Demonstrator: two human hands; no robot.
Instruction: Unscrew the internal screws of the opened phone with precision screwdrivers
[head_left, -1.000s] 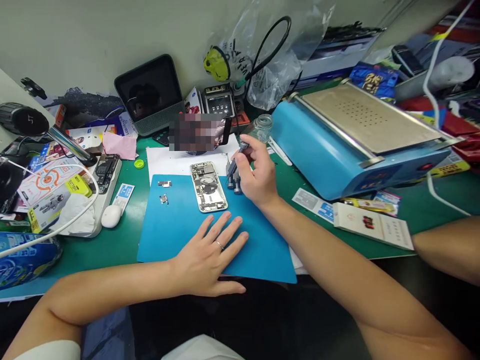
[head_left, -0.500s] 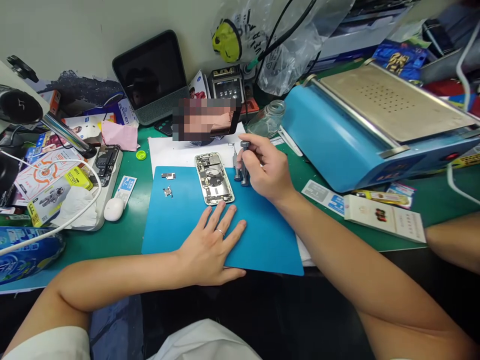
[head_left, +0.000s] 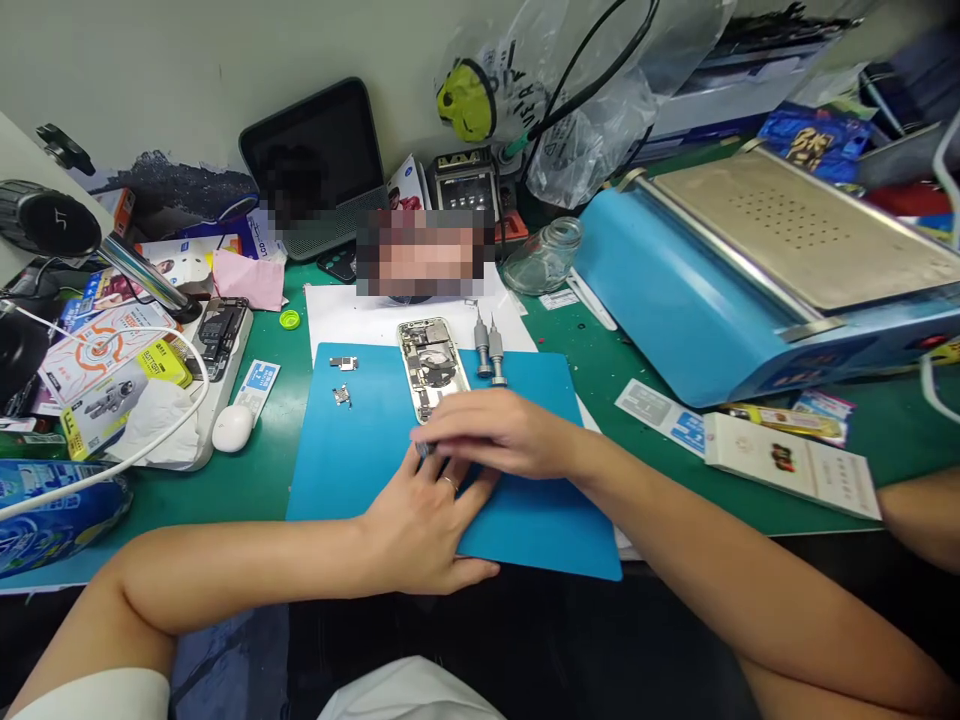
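Observation:
My left hand (head_left: 424, 520) lies spread on the blue mat (head_left: 337, 460), a ring on one finger. Just above its fingers, my right hand (head_left: 499, 435) is closed on a small grey screwdriver (head_left: 425, 449); only its dark end shows under the fingers. Beyond both hands an opened phone (head_left: 431, 360) rests on the mat with its inner parts bare, its lower end partly covered by my right hand. To its right two more grey precision screwdrivers (head_left: 481, 348) lie side by side, tips pointing away. Left of the phone are two small metal parts (head_left: 344, 363).
A blue heating plate machine (head_left: 675, 300) stands at the right, with a glass jar (head_left: 551, 255) beside it. Behind the phone is a propped, blurred screen (head_left: 427, 255). A microscope post (head_left: 146, 275), boxes and a white earphone case (head_left: 233, 428) crowd the left. Someone's arm (head_left: 919, 515) rests at the right edge.
My right hand has come from beside the screwdrivers on the right, moving left and toward me with one screwdriver, to above my left hand. My left hand stays flat on the mat.

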